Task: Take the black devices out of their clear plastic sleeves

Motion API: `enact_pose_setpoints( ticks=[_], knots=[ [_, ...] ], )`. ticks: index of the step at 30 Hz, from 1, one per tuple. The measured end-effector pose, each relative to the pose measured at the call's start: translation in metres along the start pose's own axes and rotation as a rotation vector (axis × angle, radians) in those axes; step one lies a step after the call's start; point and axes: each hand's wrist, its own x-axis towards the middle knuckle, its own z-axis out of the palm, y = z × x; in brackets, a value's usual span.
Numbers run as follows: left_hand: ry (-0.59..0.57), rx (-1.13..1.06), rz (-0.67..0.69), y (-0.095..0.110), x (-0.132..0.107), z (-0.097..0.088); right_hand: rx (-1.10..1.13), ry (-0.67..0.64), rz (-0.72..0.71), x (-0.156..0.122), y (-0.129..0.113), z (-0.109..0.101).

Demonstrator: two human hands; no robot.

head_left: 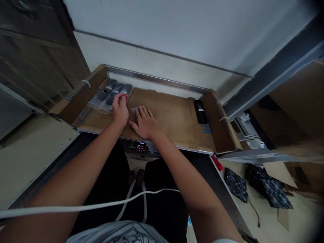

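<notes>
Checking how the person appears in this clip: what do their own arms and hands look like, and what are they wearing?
The left hand and right hand are bare, with no gloves, and the left forearm and right forearm have no sleeves over them. A white cable crosses the left forearm. The person wears a pale grey T-shirt with a dark print and black trousers.

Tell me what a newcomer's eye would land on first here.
The two bare hands at the centre stand out: the left hand is at the edge of a row of clear plastic bags holding dark items, and the right hand lies on a small pale sheet on brown cardboard. A black oblong device lies at the cardboard's right end.
</notes>
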Motion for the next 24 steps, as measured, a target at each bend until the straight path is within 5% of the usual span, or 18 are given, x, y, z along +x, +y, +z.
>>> enact_pose_setpoints(
  ticks=[5,12,15,24],
  knots=[
    [-0.043,-0.036,-0.014,-0.004,0.0,0.001,-0.031,0.015,0.086,0.002,0.024,0.004],
    [-0.057,-0.003,-0.042,-0.002,-0.001,0.004,-0.134,-0.044,0.361,0.013,0.138,-0.019],
    [-0.073,-0.01,-0.047,0.001,-0.003,0.004,-0.134,-0.015,0.387,0.011,0.167,-0.028],
    [-0.092,-0.012,-0.053,0.001,-0.003,0.005,-0.139,0.012,0.432,0.014,0.141,-0.027]
  ],
)
